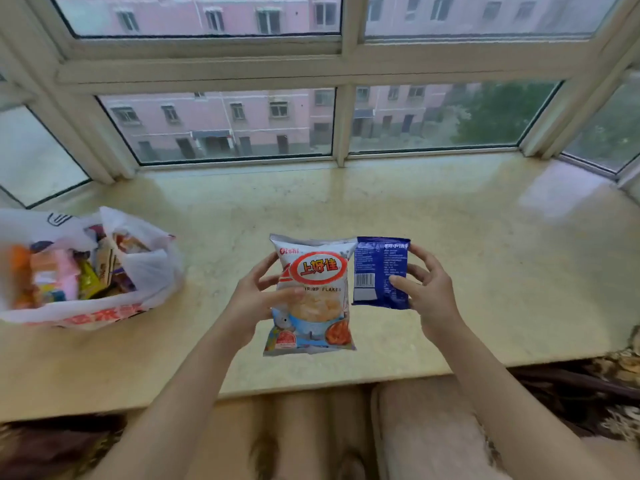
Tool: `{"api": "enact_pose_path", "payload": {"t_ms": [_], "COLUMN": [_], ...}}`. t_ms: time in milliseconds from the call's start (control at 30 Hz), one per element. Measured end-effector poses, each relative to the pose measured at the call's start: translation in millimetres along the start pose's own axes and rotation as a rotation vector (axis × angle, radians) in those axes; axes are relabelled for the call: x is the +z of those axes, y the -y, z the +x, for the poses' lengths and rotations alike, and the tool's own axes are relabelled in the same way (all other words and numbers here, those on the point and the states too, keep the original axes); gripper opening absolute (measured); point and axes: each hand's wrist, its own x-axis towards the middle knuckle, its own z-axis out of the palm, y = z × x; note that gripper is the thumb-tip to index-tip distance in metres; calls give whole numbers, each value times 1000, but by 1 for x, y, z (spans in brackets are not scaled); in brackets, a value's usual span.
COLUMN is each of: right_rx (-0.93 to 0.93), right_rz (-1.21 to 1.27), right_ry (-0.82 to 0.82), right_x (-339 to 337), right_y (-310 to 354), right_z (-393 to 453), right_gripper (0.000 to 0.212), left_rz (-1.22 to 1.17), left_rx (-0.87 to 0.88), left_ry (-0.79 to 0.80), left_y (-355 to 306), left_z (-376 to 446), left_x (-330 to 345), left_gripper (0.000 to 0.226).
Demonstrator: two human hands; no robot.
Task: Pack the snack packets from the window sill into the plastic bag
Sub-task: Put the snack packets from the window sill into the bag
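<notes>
I've got the window sill (450,258) filling the view, pale marbled stone under the big window (221,126), with pink buildings outside gone soft through the glass. Far off to the left of both grips sits the plastic bag (152,271), mouth open and already stuffed with packets; its left side is smeared with blur and cut by the frame edge, so I can't name what's in there. Now the hands. My left hand (252,299) grips the shrimp flakes packet (313,299) by its left edge, thumb across the front, fingers curled behind and mostly hidden. Packet upright, lifted above the sill, its lower half hanging below the grip. My right hand (429,289) pinches the blue packet (381,271) at its right edge, thumb on the printed back, barcode showing. The two packets sit side by side between the grips, edges touching or overlapping, can't tell which. Text on the blue one is too small to read.
</notes>
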Motion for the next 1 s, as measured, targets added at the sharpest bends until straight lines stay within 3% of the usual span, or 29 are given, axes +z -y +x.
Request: {"api": "enact_pose_path", "payload": {"t_ms": [233, 533, 1000], "right_rx": [-8, 44, -18], "right_rz": [13, -70, -164], "right_ry": [82, 227, 330], "right_x": [118, 311, 501], "right_y": [8, -21, -33], "right_z": [-37, -72, -13], "right_gripper": [56, 55, 55], "left_rz": [-79, -141, -312], "left_rx": [43, 59, 40], "left_ry": [-113, -269, -527], "left_y": [-2, 18, 0], "left_z": [-54, -95, -21], "left_x": [-130, -311, -453], "left_gripper": [104, 84, 52]}}
